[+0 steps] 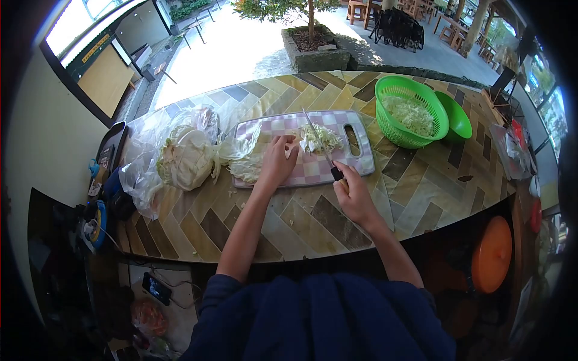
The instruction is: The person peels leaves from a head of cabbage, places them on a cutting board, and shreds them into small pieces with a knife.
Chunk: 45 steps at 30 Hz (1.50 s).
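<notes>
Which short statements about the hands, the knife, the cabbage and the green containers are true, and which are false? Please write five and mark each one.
1. The right hand holds the knife. True.
2. The knife's handle is white. False: it is black.
3. Shredded cabbage lies in the green colander. True.
4. In the picture, the colander stands left of the cutting board. False: it stands to the right of the board.
5. The left hand is in the green bowl. False: it is over the cutting board, and the bowl is beside the colander.
</notes>
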Each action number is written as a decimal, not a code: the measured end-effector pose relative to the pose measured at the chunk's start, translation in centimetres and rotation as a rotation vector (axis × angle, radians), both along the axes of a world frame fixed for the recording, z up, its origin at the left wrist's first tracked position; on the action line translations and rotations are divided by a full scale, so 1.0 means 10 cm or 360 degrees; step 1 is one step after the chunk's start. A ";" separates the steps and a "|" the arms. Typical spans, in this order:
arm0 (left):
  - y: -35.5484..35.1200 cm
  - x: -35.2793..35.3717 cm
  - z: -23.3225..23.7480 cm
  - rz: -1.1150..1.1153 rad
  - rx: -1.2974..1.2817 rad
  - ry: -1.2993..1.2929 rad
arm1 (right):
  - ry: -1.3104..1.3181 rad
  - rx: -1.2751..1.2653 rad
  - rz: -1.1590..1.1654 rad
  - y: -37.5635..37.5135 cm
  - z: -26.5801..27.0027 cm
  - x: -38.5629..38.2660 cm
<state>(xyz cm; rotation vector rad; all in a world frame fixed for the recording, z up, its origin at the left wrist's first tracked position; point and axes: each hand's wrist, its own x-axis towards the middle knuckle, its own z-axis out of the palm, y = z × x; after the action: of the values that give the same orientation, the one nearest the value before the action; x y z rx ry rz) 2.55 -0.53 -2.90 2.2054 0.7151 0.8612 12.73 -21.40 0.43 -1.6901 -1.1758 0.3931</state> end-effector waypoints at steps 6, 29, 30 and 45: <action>0.02 0.25 0.05 0.0126 0.0177 0.0551 | 0.0036 0.0037 -0.0012 -0.15 0.05 0.17; 0.51 -0.47 0.65 -0.0301 -0.0416 0.0642 | 0.0566 -0.0134 0.0115 -0.06 -0.16 0.34; 0.55 -0.48 0.64 -0.0271 -0.0421 0.0719 | 0.0582 -0.0135 0.0131 -0.05 -0.17 0.33; 0.19 -0.49 0.60 0.0095 0.0249 0.0711 | 0.0588 -0.0115 0.0211 -0.08 -0.19 0.21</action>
<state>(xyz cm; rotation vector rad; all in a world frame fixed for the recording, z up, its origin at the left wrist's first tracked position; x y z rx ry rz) -2.35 1.40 3.06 2.5631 0.9516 0.4632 14.86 -22.17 -1.47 -1.5215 -1.0091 0.8019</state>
